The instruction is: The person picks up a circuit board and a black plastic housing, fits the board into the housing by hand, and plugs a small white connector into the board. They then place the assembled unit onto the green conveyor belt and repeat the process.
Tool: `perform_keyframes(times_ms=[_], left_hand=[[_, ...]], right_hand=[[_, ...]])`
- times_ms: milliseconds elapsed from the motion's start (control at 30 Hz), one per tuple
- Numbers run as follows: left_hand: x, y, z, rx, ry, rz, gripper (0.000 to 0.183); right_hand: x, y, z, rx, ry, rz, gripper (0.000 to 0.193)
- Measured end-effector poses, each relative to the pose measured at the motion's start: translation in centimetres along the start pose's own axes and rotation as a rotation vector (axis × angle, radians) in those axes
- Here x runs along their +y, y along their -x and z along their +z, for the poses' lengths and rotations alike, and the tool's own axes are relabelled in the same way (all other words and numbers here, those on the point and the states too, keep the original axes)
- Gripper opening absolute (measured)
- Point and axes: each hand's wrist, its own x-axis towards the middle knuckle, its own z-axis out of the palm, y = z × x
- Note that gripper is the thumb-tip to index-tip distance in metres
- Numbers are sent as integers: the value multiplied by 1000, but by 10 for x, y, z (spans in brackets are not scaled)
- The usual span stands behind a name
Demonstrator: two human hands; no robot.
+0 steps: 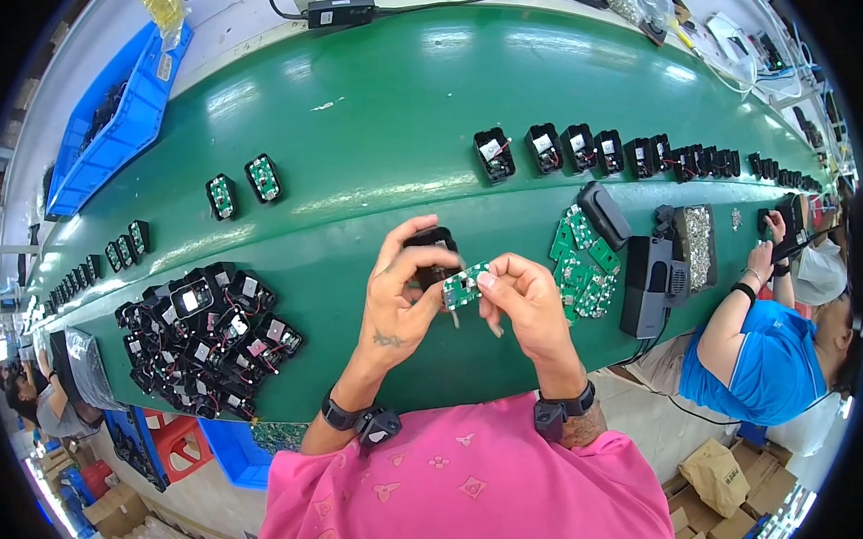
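Above the green table [350,111], my right hand [530,299] pinches a small green circuit board [461,287] between thumb and fingers. My left hand [392,304] is curled around an open black plastic housing [434,238], its fingers bent over the housing's near side. The board is at the housing's near right edge, close to my left thumb and fingertips. Much of the housing is hidden behind my left fingers. A loose heap of green circuit boards [584,285] lies to the right of my right hand, with a black rounded case [605,216] against it.
A heap of black housings with wires [201,349] lies at the left. Housings stand in rows along the table, one being a housing [493,155] at far right of centre. A grey-black device [647,286] and a tray of small metal parts [697,246] stand right, near a co-worker [758,363].
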Motion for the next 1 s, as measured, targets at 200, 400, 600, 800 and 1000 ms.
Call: perform_keyframes(times_ms=[200, 400, 600, 800, 1000], left_hand=[[12, -1, 5, 54, 385, -183, 79], [20, -1, 2, -94, 358, -334, 74], [12, 3, 5, -54, 333, -371, 65], [15, 5, 9, -62, 302, -386, 67], [17, 5, 12, -7, 329, -337, 65]], right_hand=[[2, -1, 5, 86, 104, -76, 16], [4, -2, 11, 213, 448, -259, 15], [4, 1, 14, 282, 873, -775, 18], [-1, -1, 18, 208, 827, -708, 16], [2, 3, 19, 156, 552, -617, 14]])
